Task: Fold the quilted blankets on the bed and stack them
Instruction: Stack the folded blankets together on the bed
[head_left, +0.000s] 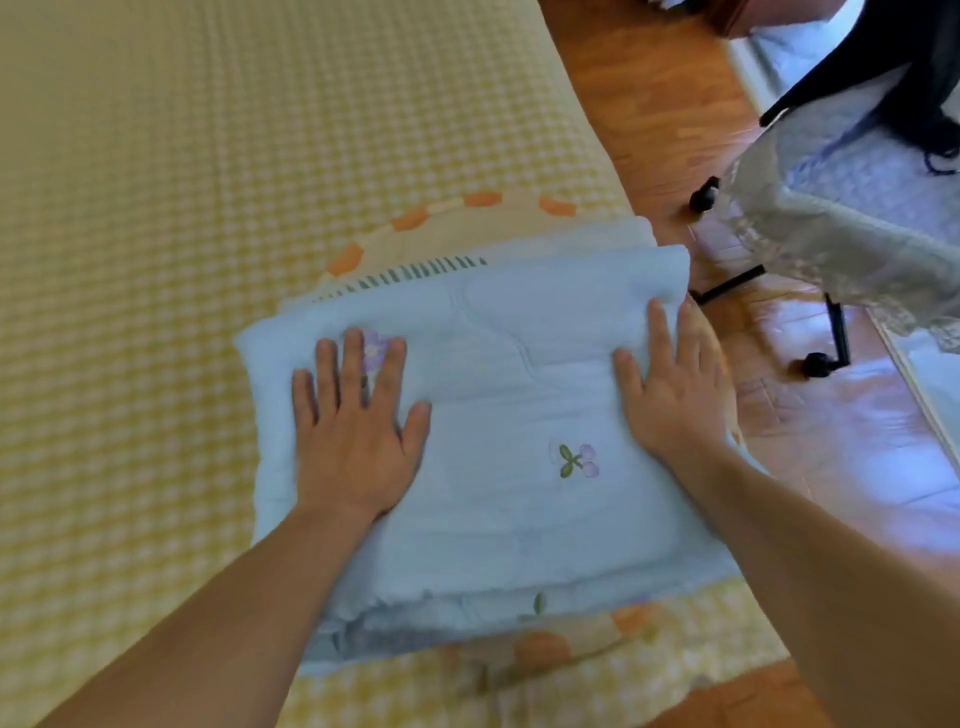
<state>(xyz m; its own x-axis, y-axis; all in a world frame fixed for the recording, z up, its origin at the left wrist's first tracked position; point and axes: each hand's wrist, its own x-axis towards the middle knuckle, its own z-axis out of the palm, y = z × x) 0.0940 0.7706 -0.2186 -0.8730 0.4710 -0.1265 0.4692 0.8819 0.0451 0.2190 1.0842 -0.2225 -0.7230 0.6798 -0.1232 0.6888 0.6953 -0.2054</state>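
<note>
My left hand (358, 426) lies flat, fingers spread, on the folded pale-blue quilted blanket (488, 415). My right hand (670, 389) presses its right edge, fingers straight and together. An orange-patterned blanket (467, 228) peeks out beyond my fingertips.

Home bedroom: bed (156, 156), wood floor (670, 104).

Two bare forearms reach into the frame from the bottom edge, with no sleeve, cuff, watch or bracelet showing anywhere along them up to where the picture cuts them off. The left hand (358, 415) and the right hand (675, 387) are both ungloved, with short, unpainted nails. A small dark mark sits at the base of one middle finger of the left hand; whether it is a ring or a shadow is too blurred to tell.
</note>
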